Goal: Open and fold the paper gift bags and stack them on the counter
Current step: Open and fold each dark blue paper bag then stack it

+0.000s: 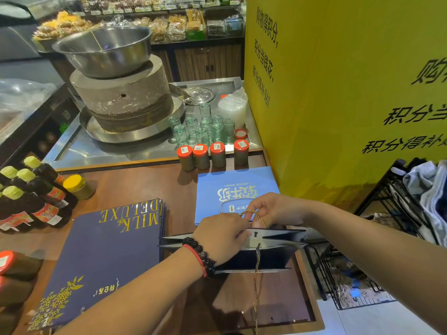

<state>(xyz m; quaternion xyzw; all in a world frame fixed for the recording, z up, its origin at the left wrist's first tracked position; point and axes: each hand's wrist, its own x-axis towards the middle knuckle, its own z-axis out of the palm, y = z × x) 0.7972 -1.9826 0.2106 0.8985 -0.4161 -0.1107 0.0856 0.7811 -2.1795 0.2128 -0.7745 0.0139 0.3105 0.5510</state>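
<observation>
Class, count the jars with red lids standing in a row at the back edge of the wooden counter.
4: three red-lidded jars stand close together, and a fourth stands apart to their right. None looks hidden.

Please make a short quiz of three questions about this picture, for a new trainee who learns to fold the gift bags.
1. True or false: both hands are at the top edge of the open dark bag.
2. What does the right hand pinch? A) the gold rope handle B) a red-capped jar C) a sauce bottle
3. Fill in: the flat stack of navy bags lies to the ____ of the open dark bag.

Key:
1. True; the left hand grips the edge beside the right hand.
2. A
3. left
</observation>
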